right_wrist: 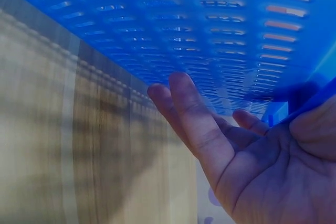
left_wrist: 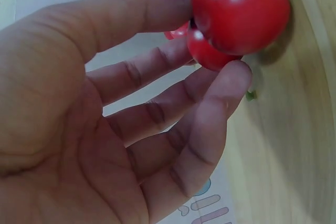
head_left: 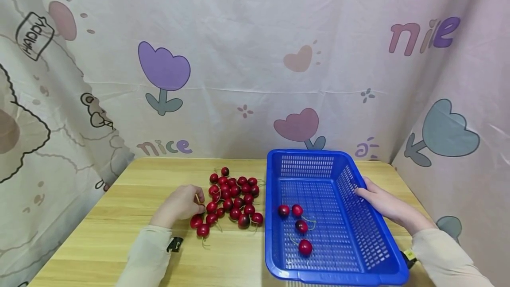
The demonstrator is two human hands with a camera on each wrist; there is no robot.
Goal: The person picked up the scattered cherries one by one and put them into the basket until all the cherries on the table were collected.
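Left hand at cherry pile, right hand steadying basket

Left hand: fingers bent around the near-left edge of the pile, thumb against a large red cherry. Couldn't tell if the pinch was clamped; cherries hid the thumb and some fingertips. Right hand: clamped on the rim of the blue basket, thumb hooked over the side wall, fingers outside underneath.

Step, as judged: picking out a single cherry while the other hand kept the basket steady. Next move seemed to call for a firm, light pinch, lifting clear without rolling neighbours; stems looked likely to snag.

The cherry pile sat on the wooden table between left hand and basket, stems poking out. Four loose cherries lay on the basket floor, left side, well apart from the right hand.

No brand or label readable on basket or fruit. Small yellow patch by the right cuff: too small to read. Backdrop print: "HAPPY" in a speech bubble, far left, tilted; "nice" lettering low, behind the table; another word upper right, probably "nice", one letter unclear.
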